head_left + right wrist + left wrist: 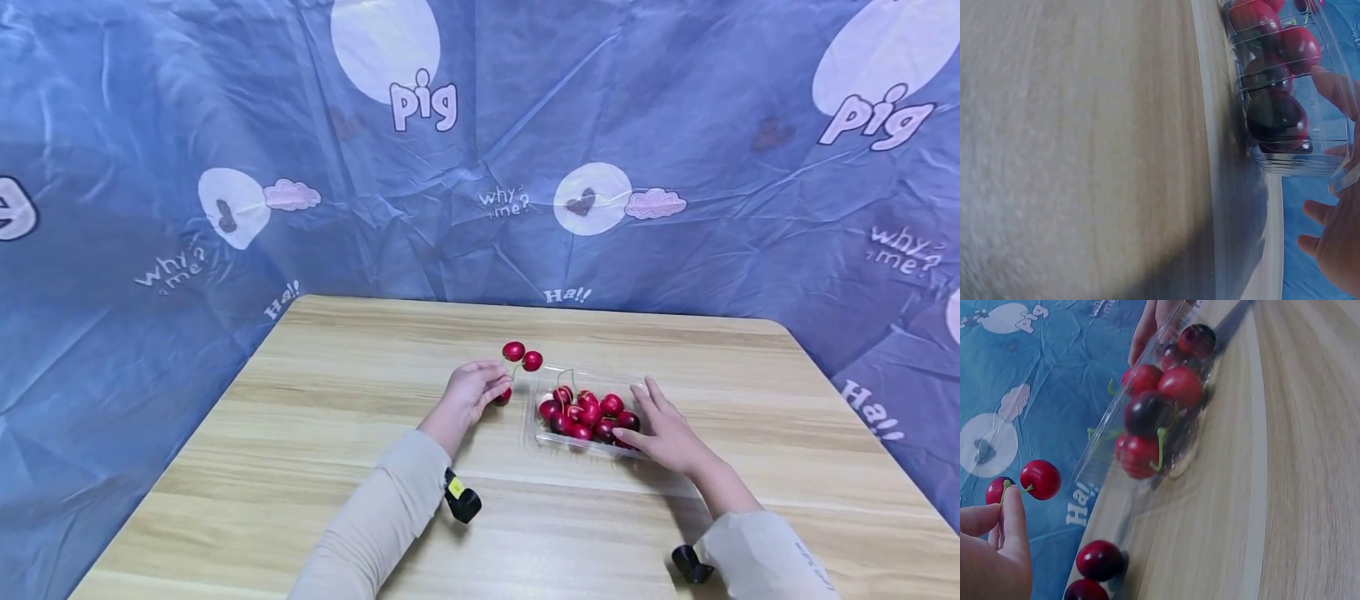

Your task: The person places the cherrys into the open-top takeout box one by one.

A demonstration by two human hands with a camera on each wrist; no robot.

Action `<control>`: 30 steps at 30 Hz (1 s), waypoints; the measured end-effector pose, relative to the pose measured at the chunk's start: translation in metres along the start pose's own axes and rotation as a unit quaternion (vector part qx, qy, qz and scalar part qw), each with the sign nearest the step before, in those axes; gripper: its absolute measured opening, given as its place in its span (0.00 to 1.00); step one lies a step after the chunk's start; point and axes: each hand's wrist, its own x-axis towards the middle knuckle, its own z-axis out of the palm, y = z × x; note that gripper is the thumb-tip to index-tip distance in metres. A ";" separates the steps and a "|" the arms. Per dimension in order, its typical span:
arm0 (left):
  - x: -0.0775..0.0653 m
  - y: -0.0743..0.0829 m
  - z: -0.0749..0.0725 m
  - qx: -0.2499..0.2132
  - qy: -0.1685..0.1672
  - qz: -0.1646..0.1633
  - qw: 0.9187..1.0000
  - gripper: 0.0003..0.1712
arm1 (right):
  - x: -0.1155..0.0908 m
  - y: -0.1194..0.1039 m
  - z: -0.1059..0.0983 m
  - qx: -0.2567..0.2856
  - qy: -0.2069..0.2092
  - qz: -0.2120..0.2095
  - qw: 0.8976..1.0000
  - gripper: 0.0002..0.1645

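Observation:
My left hand (pixel 471 392) pinches the green stems of two red cherries (pixel 532 361) between thumb and fingertips, with the fruit held up off the table. Just below that hand, loose cherries (pixel 1100 560) lie on the tabletop, partly covered by the fingers in the head view. A clear plastic box (pixel 1310 165) to the right contains several red and dark cherries (pixel 588 412), some with stems. At its right end my right hand (pixel 666 433) holds the wall, with a digit reaching inside over the fruit and other fingers outside.
The box stands on a light wood-grain table (pixel 315 433), right of its middle. Behind the far table edge hangs a blue printed cloth (pixel 465 242). Each wrist carries a small black camera (pixel 462 500).

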 end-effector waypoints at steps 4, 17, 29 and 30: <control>-0.003 -0.003 0.006 0.003 -0.020 -0.003 1.000 0.18 | 0.000 0.000 0.001 0.001 0.000 0.000 1.000 0.48; -0.003 -0.014 0.027 0.025 -0.072 -0.017 0.997 0.17 | 0.000 -0.001 0.001 0.007 0.001 0.002 1.000 0.48; 0.005 -0.028 0.044 0.056 -0.097 -0.022 0.993 0.15 | 0.001 0.003 0.004 0.009 0.006 0.002 1.000 0.48; 0.006 -0.029 0.045 0.059 -0.100 -0.020 0.993 0.15 | 0.001 0.004 0.005 0.009 0.007 0.002 1.000 0.48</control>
